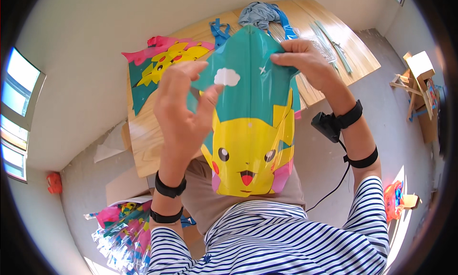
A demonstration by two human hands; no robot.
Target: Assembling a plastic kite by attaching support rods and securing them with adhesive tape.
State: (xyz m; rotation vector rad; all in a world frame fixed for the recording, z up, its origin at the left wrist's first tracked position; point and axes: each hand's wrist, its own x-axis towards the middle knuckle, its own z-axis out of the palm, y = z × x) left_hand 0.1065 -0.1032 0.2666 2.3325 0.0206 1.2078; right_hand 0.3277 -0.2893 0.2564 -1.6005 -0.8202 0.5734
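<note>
A green plastic kite [248,98] with a yellow cartoon face and a white cloud hangs in front of my body, a crease running down its middle. My right hand [307,62] pinches its upper right edge between thumb and fingers. At the upper left edge, my left hand [183,100] is slightly blurred, its thumb and fingers apart. The left thumb tip overlaps the kite near the cloud; whether it touches is unclear. Another printed kite [164,67] in green, yellow and pink lies on the wooden table [148,146] beyond my left hand.
On the table's far side are a grey cloth [260,15], blue straps [220,34], thin rods [334,48] and clear plastic packaging [320,45]. A pile of wrapped, colourful kites [125,232] lies lower left. A wooden stand with boxes [420,84] is at right. A black cable [339,182] hangs from my right wrist.
</note>
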